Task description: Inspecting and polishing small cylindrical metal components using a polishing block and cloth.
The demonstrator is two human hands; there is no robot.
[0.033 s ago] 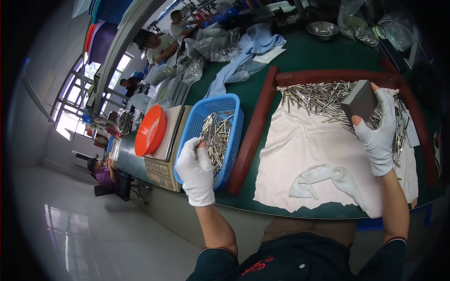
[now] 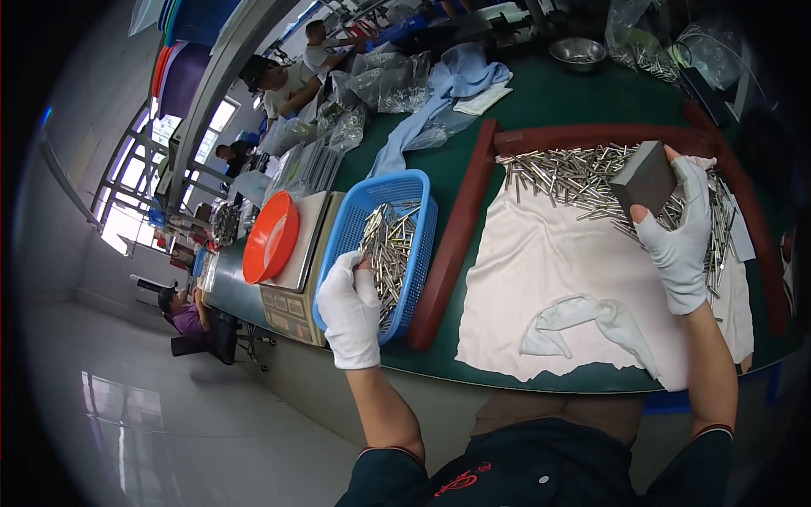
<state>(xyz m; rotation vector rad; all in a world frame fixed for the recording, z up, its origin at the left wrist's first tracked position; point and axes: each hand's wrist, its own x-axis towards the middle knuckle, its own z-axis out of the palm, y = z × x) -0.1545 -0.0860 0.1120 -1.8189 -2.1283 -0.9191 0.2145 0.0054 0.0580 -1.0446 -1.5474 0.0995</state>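
My right hand point(image 2: 683, 241), in a white glove with bare fingertips, grips a dark grey rectangular block point(image 2: 645, 179) between thumb and fingers. The block is tilted just over a pile of short silver metal pins point(image 2: 570, 179) on a pale pink cloth point(image 2: 507, 279). My left hand point(image 2: 350, 308), gloved the same way, is closed at the near left side of a blue plastic basket point(image 2: 429, 228). Its thumb and fingertips meet beside the metal pins point(image 2: 390, 258) inside the basket. What the left fingers hold, if anything, is hidden.
Dark red rails point(image 2: 456, 245) border the cloth, which carries a crumpled white rag point(image 2: 583, 317). Left of the basket, an orange bowl point(image 2: 272, 238) sits on a scale point(image 2: 291, 313). A metal bowl point(image 2: 579, 52), a blue cloth point(image 2: 422, 110) and plastic bags point(image 2: 393, 80) lie farther back. Several people work beyond.
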